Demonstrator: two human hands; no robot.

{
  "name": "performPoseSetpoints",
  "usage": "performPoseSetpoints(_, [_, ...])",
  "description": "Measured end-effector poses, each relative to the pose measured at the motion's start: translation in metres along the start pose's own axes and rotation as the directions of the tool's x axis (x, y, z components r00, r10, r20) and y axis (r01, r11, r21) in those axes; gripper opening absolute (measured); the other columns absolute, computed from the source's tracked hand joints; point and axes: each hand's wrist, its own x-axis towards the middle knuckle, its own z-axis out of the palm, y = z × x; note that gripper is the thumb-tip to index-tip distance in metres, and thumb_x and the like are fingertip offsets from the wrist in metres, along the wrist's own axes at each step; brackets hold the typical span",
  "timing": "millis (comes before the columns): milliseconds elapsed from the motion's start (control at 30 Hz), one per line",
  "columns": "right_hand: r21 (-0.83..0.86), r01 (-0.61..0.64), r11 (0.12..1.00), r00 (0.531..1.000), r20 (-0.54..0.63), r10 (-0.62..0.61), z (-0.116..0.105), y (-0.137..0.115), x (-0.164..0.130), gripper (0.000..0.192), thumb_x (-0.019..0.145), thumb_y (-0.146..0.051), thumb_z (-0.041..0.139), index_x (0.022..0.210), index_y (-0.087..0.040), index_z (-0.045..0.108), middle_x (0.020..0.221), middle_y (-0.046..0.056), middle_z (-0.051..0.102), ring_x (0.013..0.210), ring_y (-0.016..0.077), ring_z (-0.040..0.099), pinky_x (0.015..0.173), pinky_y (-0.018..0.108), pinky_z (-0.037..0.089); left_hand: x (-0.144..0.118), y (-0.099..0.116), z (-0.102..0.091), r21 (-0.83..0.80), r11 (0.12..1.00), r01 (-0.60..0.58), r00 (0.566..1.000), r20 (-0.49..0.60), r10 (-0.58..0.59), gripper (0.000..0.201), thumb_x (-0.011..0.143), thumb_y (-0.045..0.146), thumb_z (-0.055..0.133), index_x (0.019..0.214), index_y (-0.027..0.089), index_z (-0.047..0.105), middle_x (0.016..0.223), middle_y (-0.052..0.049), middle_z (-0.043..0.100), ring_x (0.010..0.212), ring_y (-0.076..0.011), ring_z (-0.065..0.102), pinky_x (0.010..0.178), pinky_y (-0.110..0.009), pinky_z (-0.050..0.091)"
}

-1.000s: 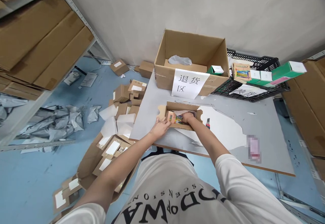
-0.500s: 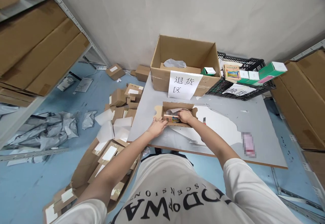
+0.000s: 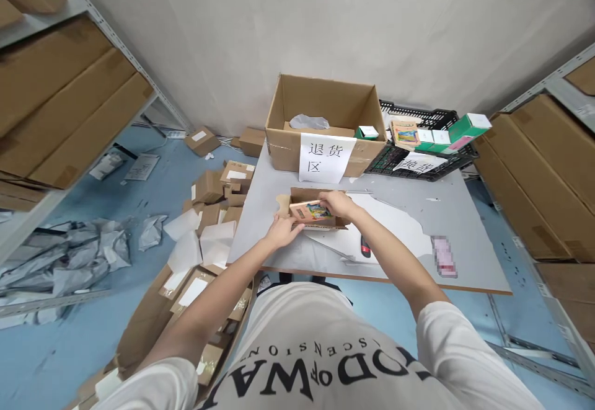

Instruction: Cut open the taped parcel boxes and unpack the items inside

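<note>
The right hand point(image 3: 335, 202) pinches a packet point(image 3: 310, 212) over the small box point(image 3: 318, 208), left hand point(image 3: 282, 231) gripping its 9 o'clock end near the surface point(image 3: 465, 224) edge. Bare surface lies at 3 o'clock. Earlier the packet sat deeper inside.

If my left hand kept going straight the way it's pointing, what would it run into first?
Most likely the small open cardboard box: the left hand sits at its near-left corner, fingers aimed at it and the colourful packet the right hand holds. Depth is unclear.
</note>
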Motion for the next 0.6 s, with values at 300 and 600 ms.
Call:
performPoseSetpoints(300, [0.984, 0.124, 0.127, 0.882, -0.168, 0.441, 0.026, 0.007, -0.047, 0.040, 0.070, -0.051, 0.067, 0.092, -0.021, 0.054, 0.077, -0.002, 0.067, 0.071, 0.0153, 0.067, 0.067, 0.031, 0.057, 0.018, 0.029, -0.007, -0.712, 0.702, 0.005, 0.945, -0.226, -0.236, 0.054, 0.079, 0.048, 0.060, 0.121, 0.014, 0.058, 0.121, -0.015, 0.063, 0.111, -0.0273, 0.059, 0.094, -0.041, 0.046])
performPoseSetpoints(600, [0.910, 0.290, -0.296, 0.839, -0.093, 0.536, 0.080, -0.037, -0.068, 0.037, 0.066, -0.041, 0.076, 0.091, -0.023, 0.055, 0.087, -0.001, 0.070, 0.076, 0.0131, 0.069, 0.075, 0.031, 0.059, 0.022, 0.066, -0.007, -0.984, 0.180, 0.006, 0.928, -0.061, -0.366, 0.051, 0.065, 0.047, 0.075, 0.102, 0.013, 0.067, 0.097, -0.011, 0.072, 0.081, -0.0208, 0.068, 0.069, -0.031, 0.054])
